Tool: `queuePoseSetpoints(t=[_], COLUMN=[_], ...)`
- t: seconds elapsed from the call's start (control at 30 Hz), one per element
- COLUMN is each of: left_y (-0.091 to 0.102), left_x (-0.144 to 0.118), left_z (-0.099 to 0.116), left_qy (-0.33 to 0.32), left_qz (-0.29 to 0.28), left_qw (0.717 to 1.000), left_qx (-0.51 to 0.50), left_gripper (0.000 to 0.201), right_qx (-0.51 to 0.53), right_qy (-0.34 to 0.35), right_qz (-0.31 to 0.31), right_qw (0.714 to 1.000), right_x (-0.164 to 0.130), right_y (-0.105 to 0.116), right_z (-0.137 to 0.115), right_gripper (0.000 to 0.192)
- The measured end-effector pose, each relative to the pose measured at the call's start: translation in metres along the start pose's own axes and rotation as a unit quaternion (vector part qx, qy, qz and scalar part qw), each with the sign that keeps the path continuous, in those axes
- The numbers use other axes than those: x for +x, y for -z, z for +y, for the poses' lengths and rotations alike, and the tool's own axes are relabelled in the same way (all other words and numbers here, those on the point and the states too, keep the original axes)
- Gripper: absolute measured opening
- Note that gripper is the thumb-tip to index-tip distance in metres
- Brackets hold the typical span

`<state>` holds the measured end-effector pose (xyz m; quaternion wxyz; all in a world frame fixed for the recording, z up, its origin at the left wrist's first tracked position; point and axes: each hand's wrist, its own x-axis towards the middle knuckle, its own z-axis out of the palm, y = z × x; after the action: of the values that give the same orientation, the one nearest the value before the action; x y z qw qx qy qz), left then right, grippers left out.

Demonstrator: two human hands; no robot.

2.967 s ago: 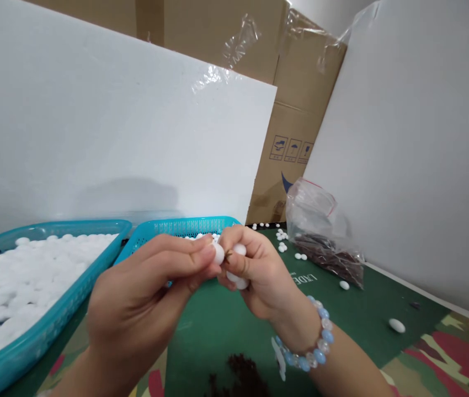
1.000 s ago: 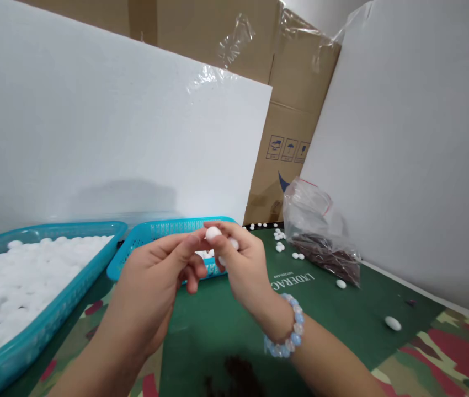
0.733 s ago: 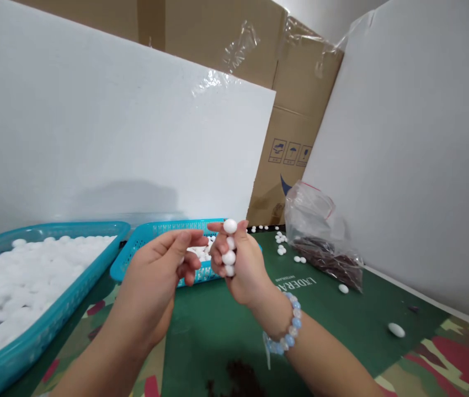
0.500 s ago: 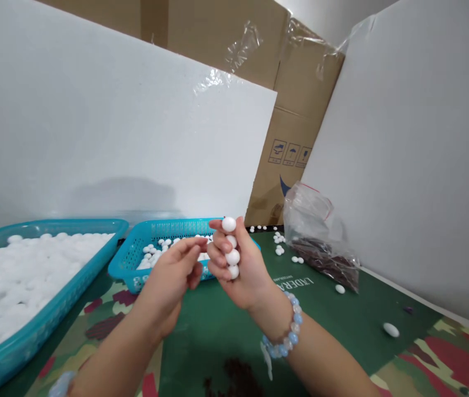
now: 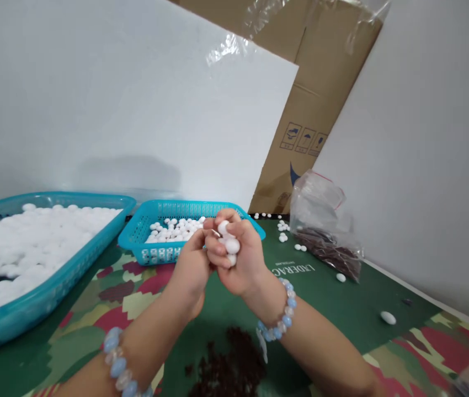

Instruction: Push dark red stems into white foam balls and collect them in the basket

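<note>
My right hand (image 5: 243, 251), a beaded bracelet at its wrist, is closed around several smooth white egg-shaped balls (image 5: 232, 246) stacked along the palm. One ball sits higher, between thumb and forefinger. Up against those fingers is my left hand (image 5: 195, 259), its fingertips pinched together at the upper balls. A thin pale edge shows at the left fingertips, but what they hold is too small to tell. Both hands are raised over the green mat, in front of a blue perforated basket (image 5: 160, 256) of small white balls (image 5: 179, 229).
A larger blue basket (image 5: 67, 278) heaped with white balls (image 5: 15, 242) stands at left. Dark brown crumbs (image 5: 230, 366) lie below my hands. A clear bag (image 5: 321, 220) of brown material and loose white balls (image 5: 388, 317) are at right. White boards and cardboard (image 5: 296, 121) stand behind.
My left hand has moved right and now meets the right hand's fingers. The stacked balls have shifted in the right hand. The view has tilted down, showing more brown crumbs.
</note>
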<state>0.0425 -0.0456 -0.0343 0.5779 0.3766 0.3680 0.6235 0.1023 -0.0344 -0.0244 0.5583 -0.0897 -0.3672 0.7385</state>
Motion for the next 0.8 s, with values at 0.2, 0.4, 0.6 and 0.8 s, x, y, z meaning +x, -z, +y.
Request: queuePoseSetpoints(t=[0.2,0.4,0.6,0.8], left_y=[-0.001,0.007,0.033,0.029], left_x=[0.003,0.012,0.021,0.017], left_z=[-0.016,0.003,0.050,0.050], left_qy=[-0.006,0.007,-0.048,-0.061], left_qz=[0.063,0.037,0.127,0.032], left_qw=[0.998,0.995,0.988,0.996], left_qx=[0.022,0.097,0.076,0.056], left_gripper=[0.014,0.017,0.019,0.020], right_qx=[-0.037,-0.215,-0.662,-0.797], right_qy=[-0.025,-0.037,-0.053,-0.094], right_qz=[0.075,0.009,-0.219,-0.432], right_qw=[0.996,0.976,0.715,0.411], right_x=[0.008,0.003,-0.013,-0.029], right_y=[0.007,0.004,0.010,0.029], right_z=[0.006,-0.016,-0.028,-0.010], right_gripper=[0.012,0.004,0.015,0.018])
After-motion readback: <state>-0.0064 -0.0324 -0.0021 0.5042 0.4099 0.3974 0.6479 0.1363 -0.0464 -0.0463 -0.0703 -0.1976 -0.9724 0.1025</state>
